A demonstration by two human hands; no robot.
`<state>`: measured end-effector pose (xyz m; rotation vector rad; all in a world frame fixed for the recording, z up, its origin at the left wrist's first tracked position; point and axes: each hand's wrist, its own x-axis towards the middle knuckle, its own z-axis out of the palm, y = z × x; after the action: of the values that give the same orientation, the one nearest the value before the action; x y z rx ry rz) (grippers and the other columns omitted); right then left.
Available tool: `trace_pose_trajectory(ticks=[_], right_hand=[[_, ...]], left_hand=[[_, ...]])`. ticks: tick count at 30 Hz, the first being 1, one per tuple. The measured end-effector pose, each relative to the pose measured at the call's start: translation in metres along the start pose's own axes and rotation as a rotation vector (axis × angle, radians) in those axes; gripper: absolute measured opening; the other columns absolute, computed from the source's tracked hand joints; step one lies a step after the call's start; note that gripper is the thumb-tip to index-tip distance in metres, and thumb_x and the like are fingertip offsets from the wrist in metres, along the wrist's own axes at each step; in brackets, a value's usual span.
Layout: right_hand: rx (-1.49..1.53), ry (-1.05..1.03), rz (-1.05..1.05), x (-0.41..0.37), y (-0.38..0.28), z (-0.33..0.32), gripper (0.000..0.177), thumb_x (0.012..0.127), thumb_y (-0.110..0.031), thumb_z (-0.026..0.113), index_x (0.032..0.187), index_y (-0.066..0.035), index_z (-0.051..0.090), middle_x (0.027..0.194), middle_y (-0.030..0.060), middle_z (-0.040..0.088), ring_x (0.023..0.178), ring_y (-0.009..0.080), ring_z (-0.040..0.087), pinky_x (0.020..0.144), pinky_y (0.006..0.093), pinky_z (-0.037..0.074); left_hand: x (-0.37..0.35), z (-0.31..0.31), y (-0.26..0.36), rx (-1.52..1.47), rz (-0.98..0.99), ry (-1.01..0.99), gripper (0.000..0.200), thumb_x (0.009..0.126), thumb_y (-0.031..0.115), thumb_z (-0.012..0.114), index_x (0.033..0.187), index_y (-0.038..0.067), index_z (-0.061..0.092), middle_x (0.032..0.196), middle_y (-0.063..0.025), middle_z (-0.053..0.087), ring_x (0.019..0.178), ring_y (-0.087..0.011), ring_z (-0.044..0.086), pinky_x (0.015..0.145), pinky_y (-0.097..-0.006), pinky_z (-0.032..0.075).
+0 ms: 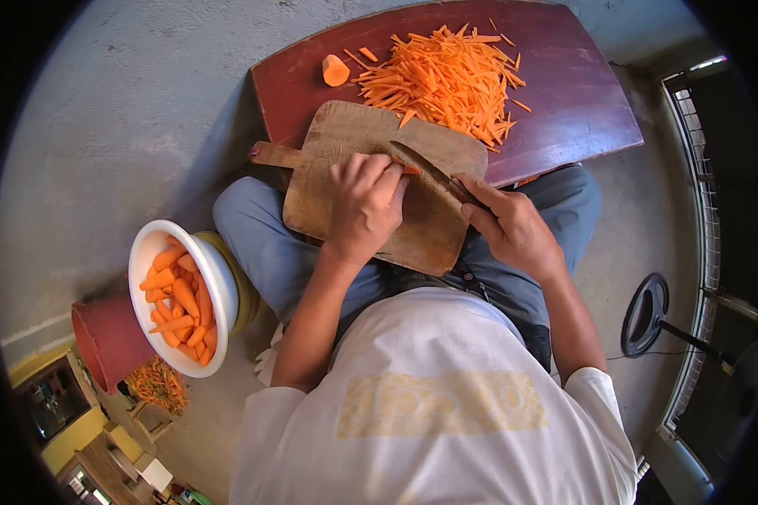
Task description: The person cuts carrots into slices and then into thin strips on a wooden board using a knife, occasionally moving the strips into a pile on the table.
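Observation:
A wooden cutting board (320, 181) lies across my lap and the near edge of a dark red table. My left hand (367, 202) is closed over a piece of carrot (410, 170) on the board, with only a bit of orange showing past the fingers. In my right hand (509, 223) is a knife (425, 167), its handle gripped and its blade slanting up and left beside the carrot. Beyond the board rises a heap of carrot strips (446, 80). A thick carrot chunk (335, 71) sits to the left of the heap.
At my left stands a white basin (224, 290) of peeled carrots (185, 295). Near it are a red bucket (101, 349) and a pile of peelings (157, 385) on the floor. The red table (577, 84) meets the wall. A round black stand base (646, 314) is at right.

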<state>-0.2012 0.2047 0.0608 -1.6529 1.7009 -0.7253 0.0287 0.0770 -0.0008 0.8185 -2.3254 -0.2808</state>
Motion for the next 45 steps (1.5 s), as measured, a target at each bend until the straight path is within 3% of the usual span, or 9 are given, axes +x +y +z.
trace_pose_trajectory(ticks=[8,19,25,29,32,35,36,40,45], right_hand=[[-0.082,-0.127,0.028,0.028,-0.021,0.004,0.045,0.106,-0.014,0.073,0.147,0.004,0.067,0.119,0.0286,0.079,0.11,0.0485,0.075,0.092,0.0496,0.06],[-0.093,-0.066,-0.048,0.03,-0.021,0.015,0.044,0.106,-0.015,0.073,0.147,0.0,0.068,0.119,0.0288,0.078,0.109,0.0493,0.075,0.092,0.0526,0.06],[-0.074,0.005,-0.147,0.034,-0.009,0.03,0.045,0.105,-0.014,0.074,0.147,-0.002,0.069,0.117,0.0262,0.08,0.103,0.0484,0.076,0.089,0.0523,0.06],[-0.187,-0.005,-0.266,0.026,-0.021,0.019,0.051,0.1,-0.015,0.078,0.149,-0.005,0.069,0.104,0.0202,0.079,0.091,0.0437,0.077,0.081,0.0503,0.061],[-0.391,-0.053,-0.39,0.015,-0.026,0.02,0.057,0.095,-0.015,0.081,0.15,-0.006,0.07,0.094,0.0145,0.075,0.08,0.0354,0.076,0.073,0.0469,0.062],[-0.478,0.015,-0.552,0.013,-0.027,0.029,0.054,0.092,-0.012,0.08,0.144,-0.002,0.069,0.091,0.0115,0.073,0.076,0.03,0.075,0.07,0.0439,0.062],[-0.496,0.021,-0.576,0.014,-0.029,0.029,0.05,0.092,-0.011,0.08,0.14,-0.001,0.069,0.091,0.0109,0.073,0.077,0.0293,0.075,0.07,0.0433,0.062],[-0.541,0.007,-0.598,0.009,-0.029,0.027,0.04,0.093,-0.01,0.078,0.13,0.002,0.067,0.091,0.0092,0.072,0.078,0.0277,0.075,0.069,0.0423,0.063],[-0.571,-0.031,-0.566,0.002,-0.028,0.024,0.037,0.094,-0.01,0.078,0.127,0.001,0.067,0.09,0.0088,0.072,0.08,0.0279,0.075,0.069,0.0421,0.063]], left_hand=[[-0.022,0.013,-0.008,0.092,0.053,-0.11,0.018,0.086,0.005,0.076,0.102,0.007,0.081,0.113,-0.0061,0.072,0.109,-0.0291,0.062,0.1,-0.053,0.039],[-0.022,0.005,-0.006,0.063,0.034,-0.106,0.02,0.085,0.004,0.074,0.104,0.005,0.08,0.117,-0.0058,0.073,0.111,-0.0297,0.061,0.1,-0.055,0.038],[-0.026,0.009,-0.01,-0.015,0.057,0.013,0.013,0.09,0.007,0.079,0.103,0.004,0.08,0.114,-0.0062,0.076,0.109,-0.0274,0.067,0.103,-0.0509,0.039],[-0.013,-0.031,-0.005,-0.185,-0.031,0.321,0.016,0.095,0.009,0.082,0.109,0.002,0.081,0.111,-0.0084,0.08,0.105,-0.0274,0.072,0.103,-0.043,0.046],[0.015,-0.075,-0.003,-0.38,-0.18,0.084,0.035,0.092,0.015,0.087,0.123,0.0,0.08,0.125,-0.0149,0.077,0.118,-0.034,0.07,0.108,-0.0451,0.053],[0.031,-0.07,-0.02,-0.257,0.025,-0.227,0.049,0.088,0.02,0.092,0.132,0.005,0.079,0.134,-0.0117,0.074,0.129,-0.0329,0.066,0.114,-0.0454,0.049],[0.031,-0.063,-0.024,-0.237,-0.038,-0.334,0.061,0.086,0.031,0.095,0.14,0.01,0.077,0.139,-0.0088,0.073,0.138,-0.0313,0.061,0.12,-0.0464,0.043],[0.036,-0.041,-0.043,-0.119,-0.084,-0.419,0.066,0.088,0.045,0.091,0.142,0.011,0.076,0.142,-0.0081,0.072,0.141,-0.0292,0.059,0.123,-0.0485,0.036],[0.036,-0.027,-0.064,-0.054,-0.064,-0.38,0.062,0.089,0.044,0.091,0.14,0.01,0.078,0.14,-0.0074,0.072,0.14,-0.0279,0.059,0.121,-0.0482,0.035]])
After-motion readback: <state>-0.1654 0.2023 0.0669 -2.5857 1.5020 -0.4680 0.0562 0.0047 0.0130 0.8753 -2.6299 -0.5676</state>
